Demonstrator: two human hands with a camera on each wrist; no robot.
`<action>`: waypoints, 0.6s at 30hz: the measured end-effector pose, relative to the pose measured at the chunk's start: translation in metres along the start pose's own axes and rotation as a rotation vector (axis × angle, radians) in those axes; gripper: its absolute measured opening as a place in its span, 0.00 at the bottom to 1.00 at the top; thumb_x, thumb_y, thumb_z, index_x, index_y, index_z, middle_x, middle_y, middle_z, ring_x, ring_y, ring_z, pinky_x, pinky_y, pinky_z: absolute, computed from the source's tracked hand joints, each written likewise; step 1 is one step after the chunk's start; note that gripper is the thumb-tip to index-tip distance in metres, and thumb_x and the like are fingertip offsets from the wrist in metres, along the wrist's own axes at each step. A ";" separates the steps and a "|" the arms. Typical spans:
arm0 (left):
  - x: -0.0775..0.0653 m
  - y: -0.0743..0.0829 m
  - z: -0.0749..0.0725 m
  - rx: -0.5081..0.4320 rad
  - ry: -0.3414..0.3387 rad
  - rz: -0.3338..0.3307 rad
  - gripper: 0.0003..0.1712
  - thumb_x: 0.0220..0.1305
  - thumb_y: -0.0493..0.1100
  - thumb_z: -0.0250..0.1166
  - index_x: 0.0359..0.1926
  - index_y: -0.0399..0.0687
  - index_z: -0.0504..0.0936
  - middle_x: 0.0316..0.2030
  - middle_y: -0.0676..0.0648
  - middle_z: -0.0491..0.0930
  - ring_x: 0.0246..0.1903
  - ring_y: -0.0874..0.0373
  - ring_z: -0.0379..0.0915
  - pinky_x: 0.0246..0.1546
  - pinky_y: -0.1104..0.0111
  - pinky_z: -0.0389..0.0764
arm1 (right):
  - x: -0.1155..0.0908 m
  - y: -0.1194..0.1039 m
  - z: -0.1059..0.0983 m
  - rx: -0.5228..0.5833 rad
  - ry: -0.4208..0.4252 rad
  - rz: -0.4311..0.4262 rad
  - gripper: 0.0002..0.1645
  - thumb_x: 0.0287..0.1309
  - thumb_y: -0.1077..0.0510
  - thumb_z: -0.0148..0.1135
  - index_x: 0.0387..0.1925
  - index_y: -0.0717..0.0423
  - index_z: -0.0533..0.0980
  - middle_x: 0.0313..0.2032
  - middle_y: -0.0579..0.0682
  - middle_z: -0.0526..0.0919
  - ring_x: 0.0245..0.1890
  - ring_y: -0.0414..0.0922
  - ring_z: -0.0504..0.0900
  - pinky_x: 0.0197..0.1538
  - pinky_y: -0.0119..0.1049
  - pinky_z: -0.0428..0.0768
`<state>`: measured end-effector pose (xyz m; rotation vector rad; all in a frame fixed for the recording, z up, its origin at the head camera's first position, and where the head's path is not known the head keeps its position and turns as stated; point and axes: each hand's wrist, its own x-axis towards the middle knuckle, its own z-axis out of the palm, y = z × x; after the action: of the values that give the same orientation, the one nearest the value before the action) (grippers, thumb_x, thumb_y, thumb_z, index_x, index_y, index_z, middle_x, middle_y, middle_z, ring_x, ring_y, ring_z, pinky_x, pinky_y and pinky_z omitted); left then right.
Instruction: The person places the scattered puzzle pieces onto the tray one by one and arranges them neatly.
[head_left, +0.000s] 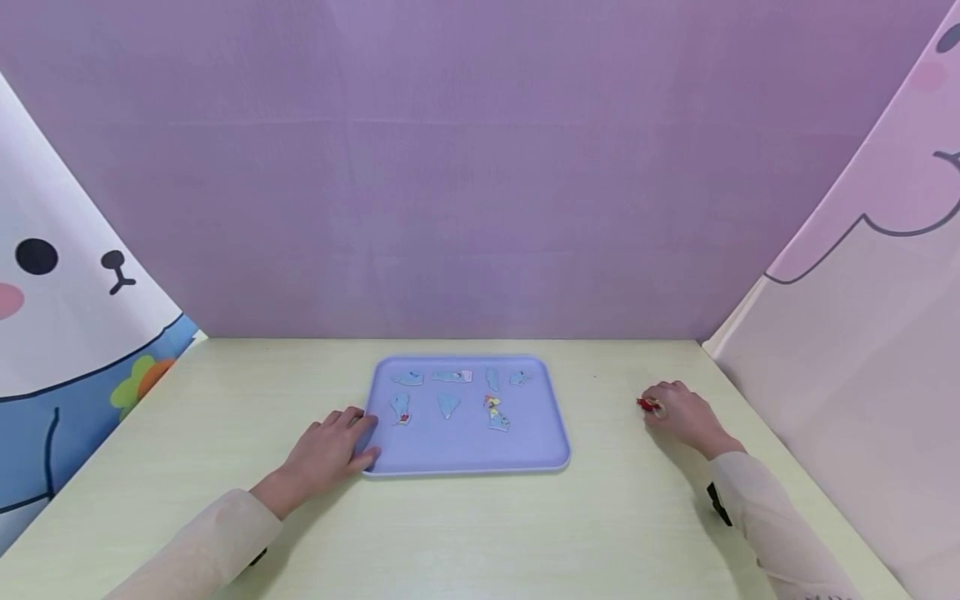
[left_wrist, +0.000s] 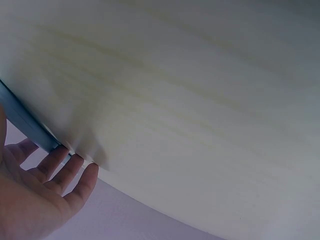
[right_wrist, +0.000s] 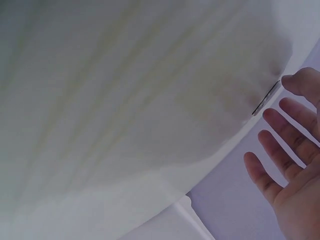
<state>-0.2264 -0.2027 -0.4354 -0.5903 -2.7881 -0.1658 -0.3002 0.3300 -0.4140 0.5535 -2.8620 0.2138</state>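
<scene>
A light purple tray lies on the table with several small, flat, light-blue puzzle pieces spread over its upper half. One of them, a printed piece, shows a yellow figure. At the tray's left edge rests my left hand, its fingers loosely bent and the thumb and forefinger over the rim. Well to the right of the tray, my right hand pinches a small red and cream puzzle piece close over the table. From the right wrist, that piece appears as a thin edge by the thumb.
The pale wooden table runs back to a purple cloth wall. Printed cloth panels with cartoon animals flank it, a bear-like one on the left and a pink one on the right.
</scene>
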 end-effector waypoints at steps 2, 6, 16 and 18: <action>0.000 0.000 0.000 0.000 0.000 0.000 0.28 0.56 0.56 0.61 0.52 0.41 0.76 0.48 0.40 0.75 0.46 0.45 0.72 0.35 0.53 0.77 | 0.000 0.001 0.001 -0.014 -0.003 -0.003 0.16 0.45 0.60 0.64 0.39 0.62 0.78 0.37 0.57 0.81 0.37 0.54 0.76 0.36 0.50 0.77; 0.000 0.000 0.001 0.001 0.003 0.001 0.29 0.56 0.56 0.62 0.52 0.41 0.76 0.48 0.40 0.75 0.46 0.44 0.72 0.35 0.53 0.77 | 0.001 0.001 0.002 -0.029 -0.016 0.001 0.15 0.45 0.61 0.64 0.38 0.62 0.78 0.35 0.55 0.81 0.35 0.53 0.76 0.33 0.49 0.77; 0.001 -0.001 0.001 0.001 0.004 0.005 0.29 0.56 0.56 0.62 0.52 0.41 0.76 0.48 0.40 0.75 0.46 0.44 0.72 0.35 0.53 0.77 | 0.002 -0.001 0.002 -0.027 -0.022 0.001 0.12 0.46 0.63 0.64 0.37 0.62 0.79 0.33 0.54 0.81 0.33 0.50 0.75 0.32 0.45 0.77; 0.001 -0.001 0.001 0.003 0.004 0.006 0.29 0.56 0.56 0.61 0.52 0.41 0.76 0.48 0.40 0.75 0.46 0.45 0.72 0.35 0.53 0.77 | 0.002 -0.002 0.001 -0.025 -0.021 -0.003 0.12 0.47 0.63 0.64 0.36 0.62 0.79 0.33 0.54 0.81 0.33 0.51 0.75 0.32 0.45 0.77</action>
<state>-0.2281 -0.2032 -0.4365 -0.5969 -2.7819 -0.1618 -0.3014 0.3271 -0.4147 0.5590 -2.8795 0.1730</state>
